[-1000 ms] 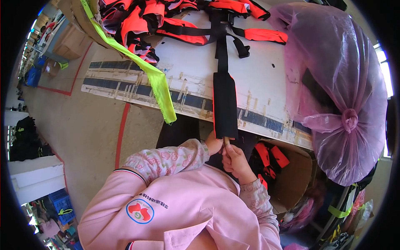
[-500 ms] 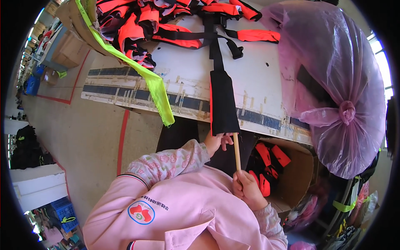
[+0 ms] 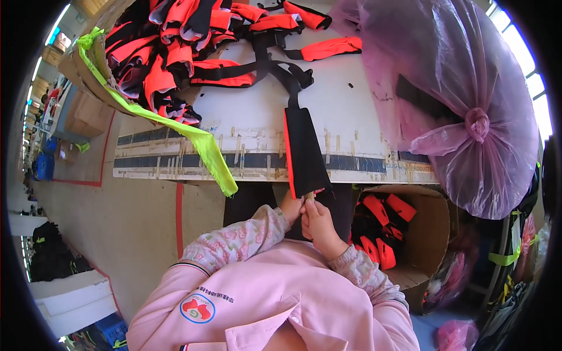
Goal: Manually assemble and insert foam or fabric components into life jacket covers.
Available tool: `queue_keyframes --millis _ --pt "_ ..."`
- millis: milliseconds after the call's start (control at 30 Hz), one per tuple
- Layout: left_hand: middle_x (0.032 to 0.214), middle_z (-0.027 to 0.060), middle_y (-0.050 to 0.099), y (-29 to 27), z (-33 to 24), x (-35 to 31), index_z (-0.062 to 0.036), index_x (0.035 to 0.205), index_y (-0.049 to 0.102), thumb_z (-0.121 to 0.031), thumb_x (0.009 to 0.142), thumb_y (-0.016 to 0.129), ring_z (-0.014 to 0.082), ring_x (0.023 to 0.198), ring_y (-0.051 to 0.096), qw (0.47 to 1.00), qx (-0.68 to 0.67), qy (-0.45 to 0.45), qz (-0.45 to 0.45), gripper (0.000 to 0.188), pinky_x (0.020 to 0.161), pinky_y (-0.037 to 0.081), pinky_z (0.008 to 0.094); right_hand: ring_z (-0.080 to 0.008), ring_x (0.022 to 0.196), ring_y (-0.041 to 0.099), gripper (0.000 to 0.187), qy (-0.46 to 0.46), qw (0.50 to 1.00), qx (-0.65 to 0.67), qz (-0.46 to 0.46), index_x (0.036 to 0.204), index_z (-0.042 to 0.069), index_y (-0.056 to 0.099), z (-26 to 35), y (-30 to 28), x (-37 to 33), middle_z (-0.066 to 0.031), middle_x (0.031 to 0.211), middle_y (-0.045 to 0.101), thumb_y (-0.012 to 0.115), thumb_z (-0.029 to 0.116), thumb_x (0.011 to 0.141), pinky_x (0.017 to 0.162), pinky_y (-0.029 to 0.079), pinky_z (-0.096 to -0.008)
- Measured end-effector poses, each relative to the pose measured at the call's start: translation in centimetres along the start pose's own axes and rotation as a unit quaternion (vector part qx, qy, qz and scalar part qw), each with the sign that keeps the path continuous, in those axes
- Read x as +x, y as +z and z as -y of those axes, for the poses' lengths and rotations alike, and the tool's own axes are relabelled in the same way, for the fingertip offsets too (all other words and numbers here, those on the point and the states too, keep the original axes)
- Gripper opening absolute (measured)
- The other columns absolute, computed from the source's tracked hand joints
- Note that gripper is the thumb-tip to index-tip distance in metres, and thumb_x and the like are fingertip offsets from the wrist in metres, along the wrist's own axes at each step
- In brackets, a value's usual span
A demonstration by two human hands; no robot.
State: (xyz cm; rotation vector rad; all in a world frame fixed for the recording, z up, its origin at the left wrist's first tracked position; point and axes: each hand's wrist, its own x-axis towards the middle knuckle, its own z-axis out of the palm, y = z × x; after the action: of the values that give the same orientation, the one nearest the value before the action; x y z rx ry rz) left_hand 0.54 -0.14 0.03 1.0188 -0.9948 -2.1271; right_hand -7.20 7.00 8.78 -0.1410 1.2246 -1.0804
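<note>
A long black fabric sleeve (image 3: 307, 152) with an orange edge hangs from the table toward me, its far end joined to a black strap (image 3: 293, 90). At its near end my left hand (image 3: 291, 209) grips the opening, most of its fingers tucked out of sight beneath the fabric. My right hand (image 3: 321, 225) is closed beside it, pinching the short visible end of a thin wooden stick (image 3: 310, 196). The rest of the stick is hidden, apparently inside the sleeve. A black buckle (image 3: 304, 78) lies by the strap on the tabletop.
Orange-and-black fabric pieces (image 3: 175, 55) are heaped on the white table (image 3: 345, 128). A yellow-green strip (image 3: 205, 143) hangs over the left edge. A tied pink plastic bag (image 3: 451, 76) bulges at right. Below stands a cardboard box (image 3: 424, 245) with more orange pieces.
My right hand has moved up and left to the sleeve's mouth, and the stick has slid up, with only its end showing. The sleeve shifted slightly left and nearer.
</note>
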Motion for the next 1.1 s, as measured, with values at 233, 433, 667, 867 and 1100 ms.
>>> queue_keyframes --millis 233,433,667,867,1100 --pt "0.089 0.0117 0.063 0.4 -3.4 -1.0 -0.0026 0.105 0.057 -0.029 0.094 0.044 0.0167 0.067 0.06 0.998 -0.025 -0.05 0.028 0.031 0.064 0.049 0.0268 -0.0143 0.038 0.043 0.027 -0.1 0.972 -0.211 -0.023 0.078 0.007 0.051 0.6 -7.0 -1.7 -0.0015 0.051 0.045 0.045 0.027 0.094 0.035 0.032 -0.0274" --pt "0.075 0.0114 0.064 -3.6 -11.4 2.2 0.0 0.106 0.055 -0.031 0.092 0.046 0.0221 0.07 0.064 0.992 -0.116 0.029 -0.035 0.035 0.059 0.051 0.0309 -0.0317 0.067 0.061 0.011 -0.388 0.729 -0.536 -0.172 0.085 0.003 0.06 3.3 -15.8 -5.9 -0.015 0.074 0.06 0.06 0.013 0.083 0.057 0.048 -0.0363" --pt "0.094 0.0157 0.063 -1.0 -6.9 1.1 0.0019 0.107 0.056 -0.03 0.09 0.052 0.0236 0.069 0.063 0.99 -0.021 -0.083 0.113 0.037 0.059 0.052 0.0313 -0.0318 0.078 0.055 0.016 -0.461 0.528 -0.624 -0.346 0.09 0.005 0.06 13.6 -15.6 -0.3 -0.0128 0.081 0.056 0.058 0.019 0.083 0.066 0.044 -0.0408" --pt "0.099 0.0148 0.062 -0.9 -5.7 0.8 0.0027 0.109 0.055 -0.029 0.091 0.05 0.0245 0.075 0.062 0.991 -0.015 -0.081 0.104 0.037 0.062 0.053 0.0351 -0.0326 0.106 0.048 0.02 -0.457 0.377 -0.703 -0.395 0.092 0.005 0.063 26.7 -19.4 6.7 -0.0144 0.106 0.056 0.05 0.014 0.08 0.087 0.039 -0.0425" --pt "0.099 0.0154 0.061 -0.8 -5.4 0.6 0.001 0.112 0.052 -0.028 0.091 0.049 0.026 0.075 0.062 0.991 -0.033 -0.082 0.099 0.036 0.065 0.053 0.0383 -0.028 0.135 0.02 0.036 -0.191 0.367 -0.815 -0.406 0.11 0.008 0.062 30.7 -24.1 11.6 -0.0082 0.141 0.034 0.045 0.022 0.081 0.103 0.014 -0.0613"
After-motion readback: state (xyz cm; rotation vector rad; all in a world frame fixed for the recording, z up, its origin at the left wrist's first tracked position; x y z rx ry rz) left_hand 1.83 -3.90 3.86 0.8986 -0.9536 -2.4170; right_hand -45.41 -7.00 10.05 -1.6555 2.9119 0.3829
